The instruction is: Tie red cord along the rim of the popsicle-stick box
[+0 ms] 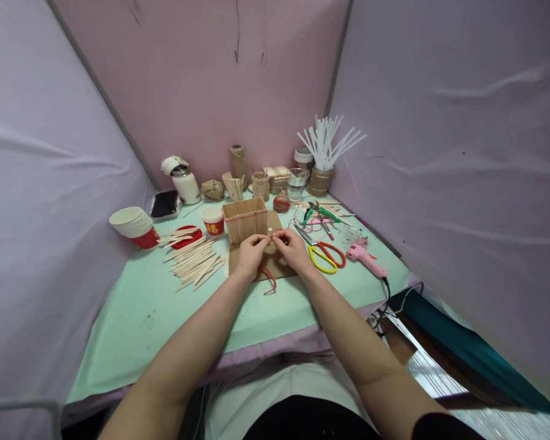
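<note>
My left hand and my right hand meet fingertip to fingertip over a brown cardboard sheet. Both are closed in a pinch on a thin red cord, mostly hidden by the fingers. A thicker, braided-looking length of the red cord hangs below my left hand and lies toward the table's front. Just behind my left hand stands an open box of wooden craft sticks, with a red line around its upper part. Scissors with red and yellow handles lie right of my right hand.
Loose craft sticks lie left, near stacked paper cups and another paper cup. To the right are green-handled pliers and a pink glue gun with its cable over the edge. White sticks, twine and jars stand behind.
</note>
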Demonstrator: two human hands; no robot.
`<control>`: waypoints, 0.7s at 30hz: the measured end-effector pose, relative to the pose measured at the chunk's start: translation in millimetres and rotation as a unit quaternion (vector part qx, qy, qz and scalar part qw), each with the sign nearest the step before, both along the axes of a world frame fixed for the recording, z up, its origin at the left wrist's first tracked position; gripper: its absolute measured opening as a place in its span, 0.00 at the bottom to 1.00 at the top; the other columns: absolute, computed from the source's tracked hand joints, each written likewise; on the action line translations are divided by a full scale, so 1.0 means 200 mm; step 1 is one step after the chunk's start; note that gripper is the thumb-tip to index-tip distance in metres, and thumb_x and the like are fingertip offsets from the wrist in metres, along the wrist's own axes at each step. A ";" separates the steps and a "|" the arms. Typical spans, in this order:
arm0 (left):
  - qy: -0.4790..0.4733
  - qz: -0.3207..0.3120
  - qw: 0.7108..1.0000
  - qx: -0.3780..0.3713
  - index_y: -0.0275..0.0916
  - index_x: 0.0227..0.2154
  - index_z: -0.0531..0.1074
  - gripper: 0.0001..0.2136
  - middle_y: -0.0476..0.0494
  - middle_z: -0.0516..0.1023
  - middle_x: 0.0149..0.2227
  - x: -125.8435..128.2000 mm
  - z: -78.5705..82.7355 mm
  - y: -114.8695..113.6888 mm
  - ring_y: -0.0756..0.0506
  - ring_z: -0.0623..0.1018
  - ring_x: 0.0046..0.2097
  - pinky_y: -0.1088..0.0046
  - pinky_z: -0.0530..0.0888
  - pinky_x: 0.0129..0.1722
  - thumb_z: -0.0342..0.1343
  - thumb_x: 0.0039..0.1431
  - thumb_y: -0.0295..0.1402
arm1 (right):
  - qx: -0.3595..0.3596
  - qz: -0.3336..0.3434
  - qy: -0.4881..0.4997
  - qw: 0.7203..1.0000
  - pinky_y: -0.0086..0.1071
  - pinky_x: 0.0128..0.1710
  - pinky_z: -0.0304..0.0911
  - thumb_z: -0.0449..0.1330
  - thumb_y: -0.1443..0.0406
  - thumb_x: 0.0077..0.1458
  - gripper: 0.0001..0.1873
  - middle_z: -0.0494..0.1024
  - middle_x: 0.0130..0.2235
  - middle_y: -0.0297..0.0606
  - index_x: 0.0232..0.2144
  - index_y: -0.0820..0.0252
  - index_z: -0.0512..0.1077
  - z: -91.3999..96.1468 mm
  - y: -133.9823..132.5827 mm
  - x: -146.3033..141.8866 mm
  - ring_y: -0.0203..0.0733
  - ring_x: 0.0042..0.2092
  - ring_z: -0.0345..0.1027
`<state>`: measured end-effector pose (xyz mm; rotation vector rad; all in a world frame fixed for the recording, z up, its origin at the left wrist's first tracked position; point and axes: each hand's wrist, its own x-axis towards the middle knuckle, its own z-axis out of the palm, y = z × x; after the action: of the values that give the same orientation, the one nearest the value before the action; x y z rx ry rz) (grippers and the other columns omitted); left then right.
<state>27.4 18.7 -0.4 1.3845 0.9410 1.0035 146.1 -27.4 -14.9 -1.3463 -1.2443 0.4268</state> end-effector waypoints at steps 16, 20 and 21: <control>-0.097 -0.091 0.985 -0.114 0.33 0.25 0.71 0.09 0.53 0.64 0.20 0.00 0.02 0.01 0.58 0.59 0.20 0.83 0.53 0.16 0.61 0.42 0.33 | 0.015 0.016 0.012 1.000 0.31 0.34 0.62 0.56 0.60 0.51 0.08 0.70 0.32 0.35 0.30 0.58 0.68 0.05 -0.04 -0.02 0.37 0.34 0.64; -0.060 -0.062 0.993 -0.076 0.33 0.27 0.72 0.11 0.51 0.68 0.21 0.00 0.00 0.00 0.57 0.61 0.21 0.82 0.56 0.17 0.61 0.42 0.36 | 0.012 0.006 -0.003 1.000 0.32 0.35 0.61 0.54 0.60 0.52 0.09 0.70 0.31 0.36 0.28 0.58 0.69 0.06 -0.04 -0.01 0.39 0.35 0.64; -0.067 -0.072 0.991 -0.091 0.33 0.27 0.72 0.10 0.51 0.67 0.21 0.00 0.01 0.00 0.57 0.61 0.21 0.82 0.56 0.17 0.61 0.42 0.35 | 0.017 0.005 -0.008 1.000 0.33 0.35 0.61 0.54 0.60 0.52 0.08 0.70 0.31 0.36 0.27 0.58 0.69 0.06 -0.04 -0.01 0.39 0.35 0.64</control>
<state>27.8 18.5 1.1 1.1994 0.8003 0.8696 143.4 -35.7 -2.0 -1.3176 -1.2670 0.4004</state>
